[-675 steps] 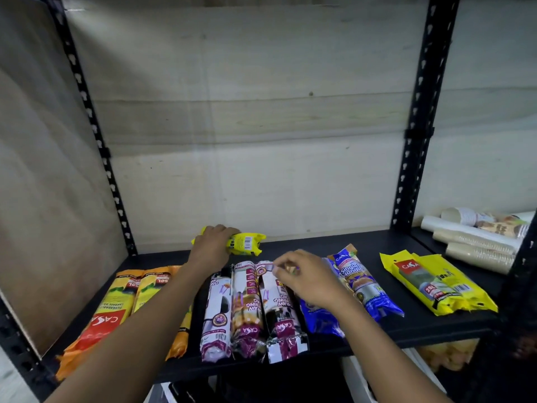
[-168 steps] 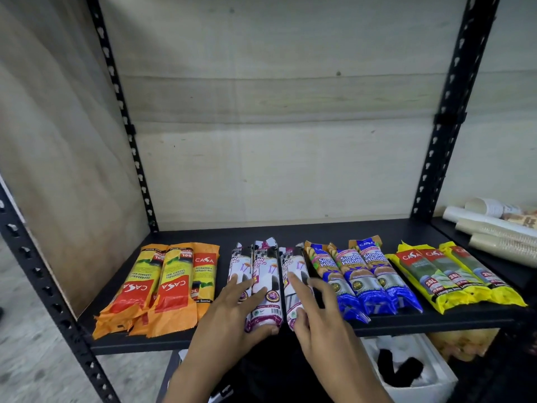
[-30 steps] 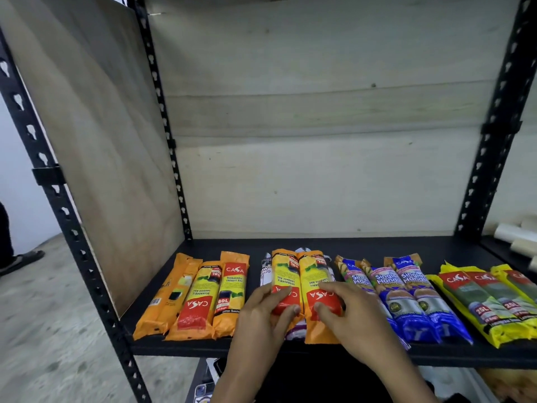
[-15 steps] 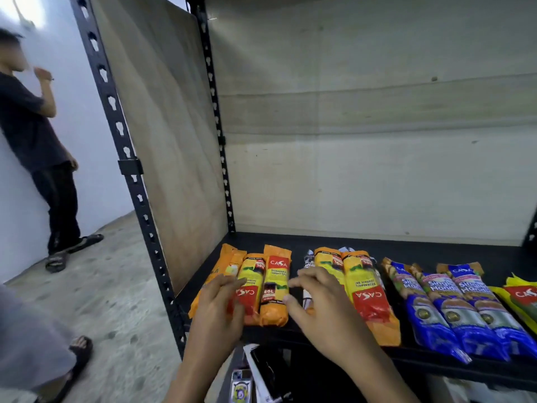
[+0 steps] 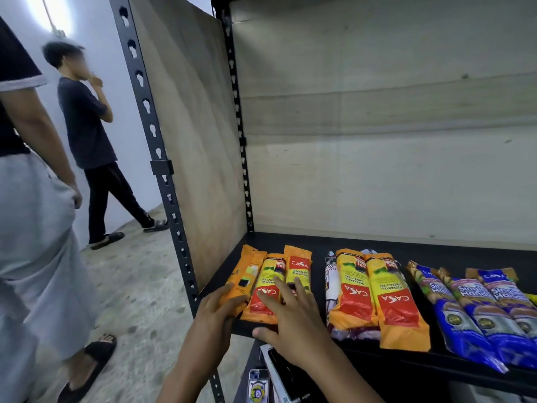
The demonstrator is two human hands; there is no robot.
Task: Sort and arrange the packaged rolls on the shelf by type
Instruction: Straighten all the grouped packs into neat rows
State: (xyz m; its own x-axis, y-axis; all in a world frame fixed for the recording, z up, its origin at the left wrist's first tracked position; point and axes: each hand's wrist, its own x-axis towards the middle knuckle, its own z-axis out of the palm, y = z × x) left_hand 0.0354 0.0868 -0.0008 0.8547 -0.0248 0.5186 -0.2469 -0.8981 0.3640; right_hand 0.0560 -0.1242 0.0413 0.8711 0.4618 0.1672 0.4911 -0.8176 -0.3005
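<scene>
On the black shelf [image 5: 377,245], three orange packs form the left group: the leftmost [image 5: 247,271], the middle one [image 5: 268,286] and the right one [image 5: 297,267]. My left hand [image 5: 213,314] grips the near end of the leftmost orange pack. My right hand [image 5: 293,319] lies flat with spread fingers on the other two. To the right, two more orange packs [image 5: 374,301] lie on top of purple-white packs [image 5: 331,283]. Three blue packs [image 5: 470,312] follow, and a yellow pack's corner [image 5: 532,298] shows at the right edge.
A black perforated post [image 5: 162,170] and a plywood side panel [image 5: 197,141] bound the shelf on the left. Two people stand on the concrete floor at the left: one close by in grey [image 5: 32,216], one farther off in black [image 5: 90,135]. A phone [image 5: 258,385] lies below the shelf.
The view has swung left. Both hands have settled on the left group of orange packs: the left now holds the leftmost pack, the right has slid left onto the other two.
</scene>
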